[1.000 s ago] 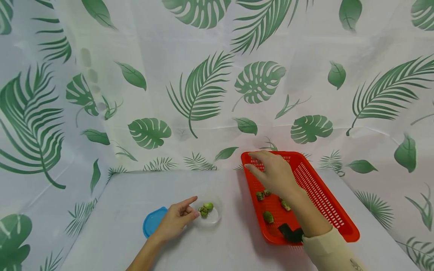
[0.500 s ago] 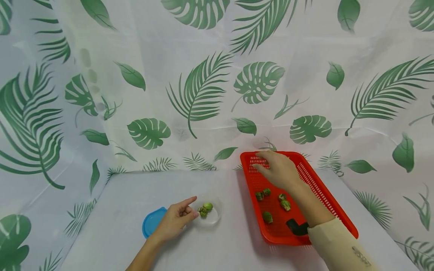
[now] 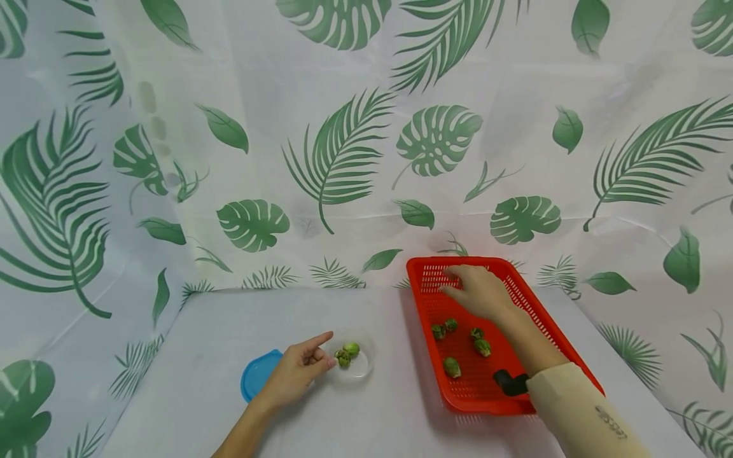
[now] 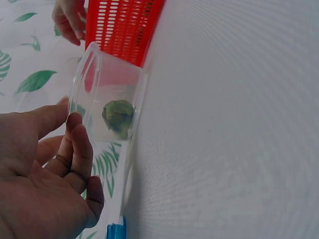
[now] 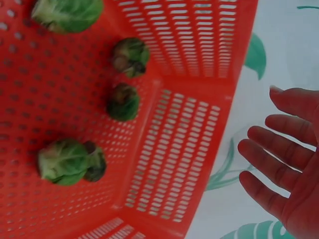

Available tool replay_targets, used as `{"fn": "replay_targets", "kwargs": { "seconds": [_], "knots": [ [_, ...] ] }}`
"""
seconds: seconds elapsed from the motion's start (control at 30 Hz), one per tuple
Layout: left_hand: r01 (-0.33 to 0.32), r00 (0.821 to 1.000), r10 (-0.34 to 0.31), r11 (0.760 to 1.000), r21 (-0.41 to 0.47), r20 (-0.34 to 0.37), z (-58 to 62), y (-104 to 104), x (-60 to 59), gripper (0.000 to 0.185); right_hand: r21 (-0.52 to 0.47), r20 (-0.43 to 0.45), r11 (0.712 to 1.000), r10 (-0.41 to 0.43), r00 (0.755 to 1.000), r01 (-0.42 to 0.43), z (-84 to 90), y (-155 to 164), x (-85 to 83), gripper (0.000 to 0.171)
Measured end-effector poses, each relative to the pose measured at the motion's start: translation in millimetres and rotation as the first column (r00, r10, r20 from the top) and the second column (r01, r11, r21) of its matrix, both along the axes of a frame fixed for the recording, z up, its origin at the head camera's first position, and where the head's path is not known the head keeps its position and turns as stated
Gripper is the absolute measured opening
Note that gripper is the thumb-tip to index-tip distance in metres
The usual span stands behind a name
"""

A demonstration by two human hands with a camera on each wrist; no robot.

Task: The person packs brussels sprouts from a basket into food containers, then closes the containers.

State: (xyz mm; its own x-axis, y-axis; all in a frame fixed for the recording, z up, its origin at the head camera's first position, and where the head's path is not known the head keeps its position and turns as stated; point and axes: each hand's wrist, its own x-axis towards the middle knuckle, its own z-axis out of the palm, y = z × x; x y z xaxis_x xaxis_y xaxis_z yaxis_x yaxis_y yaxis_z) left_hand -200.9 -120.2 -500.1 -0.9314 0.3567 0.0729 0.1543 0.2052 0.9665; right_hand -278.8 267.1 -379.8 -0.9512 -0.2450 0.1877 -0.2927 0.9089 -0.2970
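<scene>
White table (image 3: 189, 356); only head view shows blue lid (image 3: 256, 374).

Left hand (image 3: 294, 375) lies low and forward of its bare forearm, index finger extended, remaining fingers loosely curled, holding nothing. Right hand (image 3: 480, 293), further forward, palm down, fingers straight and spread; its forearm wears a cream sleeve (image 3: 578, 413).

Tray (image 3: 550, 331) at right of table (image 3: 200, 343), five sprouts (image 3: 452, 366) in it, right hand (image 3: 480, 292) over its far end. Left: bowl (image 3: 363, 372) holding two sprouts (image 3: 347, 353); left hand (image 3: 294, 373) beside it; lid (image 3: 256, 375) further left.
</scene>
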Motion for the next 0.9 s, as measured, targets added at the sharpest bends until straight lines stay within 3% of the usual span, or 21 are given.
{"fn": "replay_targets", "kwargs": {
  "seconds": [0.27, 0.5, 0.9],
  "knots": [
    [-0.001, 1.0, 0.001, 1.0, -0.007, 0.004, 0.3, -1, 0.2, 0.062, 0.008, 0.076, 0.999, 0.036, 0.997, -0.036, -12.5, 10, -6.4, 0.05],
    [-0.004, 1.0, 0.004, 1.0, 0.0, 0.009, 0.8, 0, 0.4, 0.063, -0.024, 0.174, 1.0, 0.009, 0.985, -0.005, -20.8, 17, -10.9, 0.05],
    [-0.011, 1.0, 0.011, 1.0, -0.003, 0.011, 1.3, 0, 0.1, 0.063, -0.012, 0.213, 1.0, 0.025, 0.977, -0.023, -28.2, 20, -12.0, 0.05]
  ]
}}
